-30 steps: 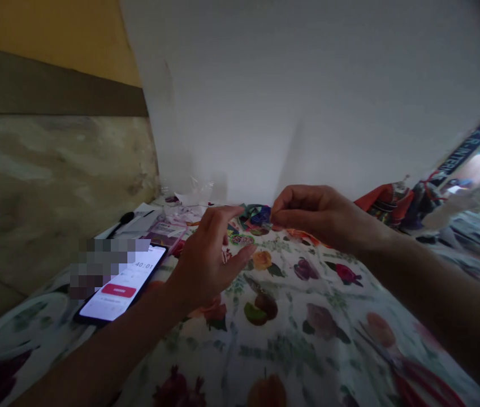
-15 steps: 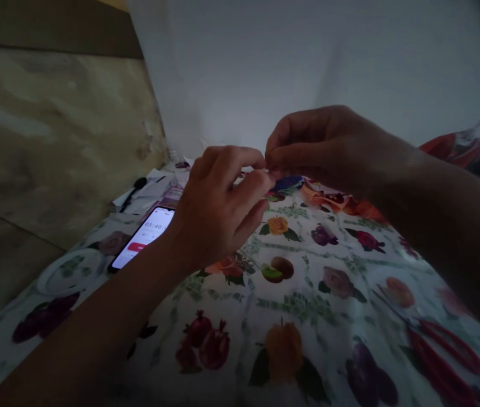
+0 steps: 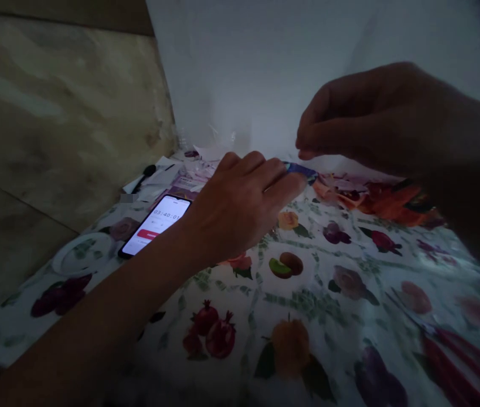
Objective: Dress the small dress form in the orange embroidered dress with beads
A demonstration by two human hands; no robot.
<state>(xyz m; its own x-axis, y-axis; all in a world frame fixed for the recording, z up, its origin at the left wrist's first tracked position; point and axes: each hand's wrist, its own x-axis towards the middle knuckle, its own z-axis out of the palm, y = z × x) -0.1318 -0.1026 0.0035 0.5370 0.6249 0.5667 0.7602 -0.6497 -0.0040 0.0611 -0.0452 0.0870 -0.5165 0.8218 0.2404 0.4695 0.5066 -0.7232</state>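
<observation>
My left hand [image 3: 250, 206] reaches across the patterned tablecloth [image 3: 328, 345], back of the hand up and fingers curled in. Beside its fingertips lies a dark blue item [image 3: 302, 170]. Whatever those fingers grip, if anything, is hidden. Higher and to the right, my right hand [image 3: 358, 121] hangs in front of the pale wall, thumb and fingertips pinched together. Anything in that pinch is too small or dark to make out. A gap separates the two hands.
Left of my forearm lies a lit phone [image 3: 155, 226] showing a timer. Red-handled scissors [image 3: 455, 350] rest at the front right. A round white ring [image 3: 59, 254], papers [image 3: 161, 180] and a dark, round-headed object [image 3: 143, 178] are on the left; orange-red cloth [image 3: 396, 203] lies at the back right.
My right hand has moved up and right, away from my left hand; their fingertips met before. My left hand has shifted slightly right and turned its back upward. The view has shifted a little.
</observation>
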